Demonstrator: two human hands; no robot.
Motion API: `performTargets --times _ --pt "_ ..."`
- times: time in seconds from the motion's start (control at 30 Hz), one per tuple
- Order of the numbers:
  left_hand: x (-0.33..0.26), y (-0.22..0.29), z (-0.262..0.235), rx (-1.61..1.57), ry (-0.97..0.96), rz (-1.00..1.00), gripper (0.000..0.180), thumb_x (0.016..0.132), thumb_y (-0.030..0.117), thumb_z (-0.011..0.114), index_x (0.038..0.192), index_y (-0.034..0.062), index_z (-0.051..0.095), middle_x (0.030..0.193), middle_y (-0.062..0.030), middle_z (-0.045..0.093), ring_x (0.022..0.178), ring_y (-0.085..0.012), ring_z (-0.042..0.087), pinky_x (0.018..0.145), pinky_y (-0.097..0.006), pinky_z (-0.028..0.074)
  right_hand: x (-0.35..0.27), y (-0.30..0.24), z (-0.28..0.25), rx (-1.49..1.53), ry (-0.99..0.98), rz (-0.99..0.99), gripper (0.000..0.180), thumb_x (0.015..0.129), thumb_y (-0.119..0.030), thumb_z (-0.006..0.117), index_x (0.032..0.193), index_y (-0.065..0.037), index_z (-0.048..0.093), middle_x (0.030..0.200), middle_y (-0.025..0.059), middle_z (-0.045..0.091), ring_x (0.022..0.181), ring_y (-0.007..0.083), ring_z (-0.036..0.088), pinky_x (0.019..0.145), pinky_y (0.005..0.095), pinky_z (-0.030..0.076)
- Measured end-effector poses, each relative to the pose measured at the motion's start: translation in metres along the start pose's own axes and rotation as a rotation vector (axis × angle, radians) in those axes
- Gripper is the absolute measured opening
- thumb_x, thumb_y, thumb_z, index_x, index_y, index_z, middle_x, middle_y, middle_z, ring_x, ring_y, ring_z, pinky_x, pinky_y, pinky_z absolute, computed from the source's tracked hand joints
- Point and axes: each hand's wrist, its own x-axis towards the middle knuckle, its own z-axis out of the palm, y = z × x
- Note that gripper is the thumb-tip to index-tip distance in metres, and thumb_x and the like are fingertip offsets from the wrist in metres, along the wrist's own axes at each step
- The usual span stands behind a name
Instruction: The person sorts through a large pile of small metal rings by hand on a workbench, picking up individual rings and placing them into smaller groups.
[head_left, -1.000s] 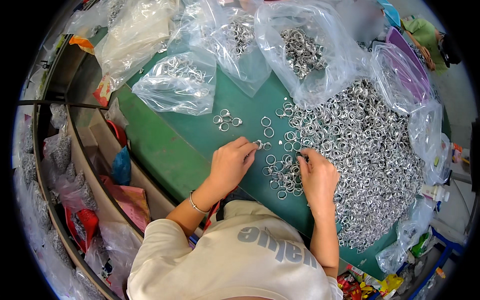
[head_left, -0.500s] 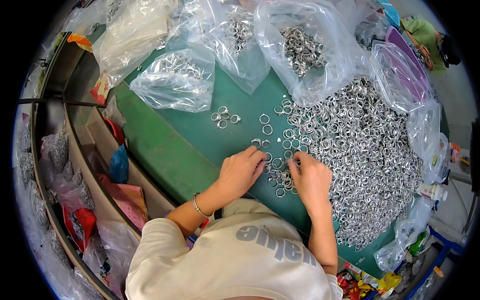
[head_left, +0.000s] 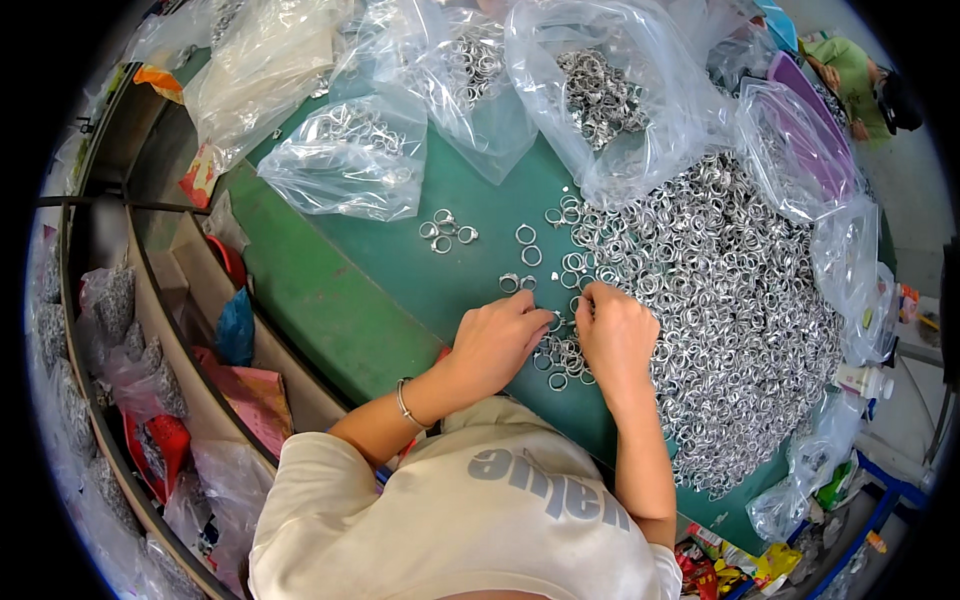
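Observation:
My left hand (head_left: 497, 345) is closed, its thumb and fingertips pinched together at a silver ring (head_left: 557, 321) in front of the heap. Beside it my right hand (head_left: 618, 335) curls at the near left edge of the large heap of silver rings (head_left: 740, 300), thumb and forefinger close together; what they hold is hidden. Loose rings (head_left: 565, 360) lie between and below the hands. Just beyond my left hand are two more rings (head_left: 518, 283), with another pair (head_left: 528, 245) farther off. A small cluster of rings (head_left: 445, 232) sits apart to the left.
Clear plastic bags with rings stand along the far side, one small bag (head_left: 345, 160) and one large open bag (head_left: 605, 100). A purple tray (head_left: 810, 130) is at far right, near a person in green (head_left: 845, 80). Shelf compartments (head_left: 190, 290) with packed bags flank the green table (head_left: 350, 280).
My left hand has moved right, toward the right hand, and now reaches a ring. My right hand has risen slightly away from me along the heap's edge.

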Motion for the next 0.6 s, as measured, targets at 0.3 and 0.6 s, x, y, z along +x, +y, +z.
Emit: performTargets --times 0.3,0.6 --pt "-0.004 -0.007 -0.011 -0.042 0.12 -0.144 0.016 0.078 0.006 0.066 0.094 0.0064 0.063 0.076 -0.0074 0.054 0.061 -0.0279 0.057 0.054 -0.036 0.045 -0.022 0.006 -0.024 0.144 0.056 0.091 0.018 0.081 -0.013 0.063 0.099 -0.01 0.063 0.072 0.0125 0.063 0.059 0.031 0.062 0.051 0.0408 0.047" --pt "-0.017 -0.006 -0.016 -0.078 0.006 -0.205 0.018 0.081 0.013 0.065 0.099 0.0094 0.062 0.081 -0.0077 0.055 0.065 -0.0317 0.059 0.055 -0.042 0.046 -0.021 0.003 -0.011 0.514 -0.109 0.046 0.007 0.086 -0.012 0.059 0.085 -0.006 0.061 0.064 0.004 0.051 0.059 0.0157 0.056 0.046 0.0326 0.042"
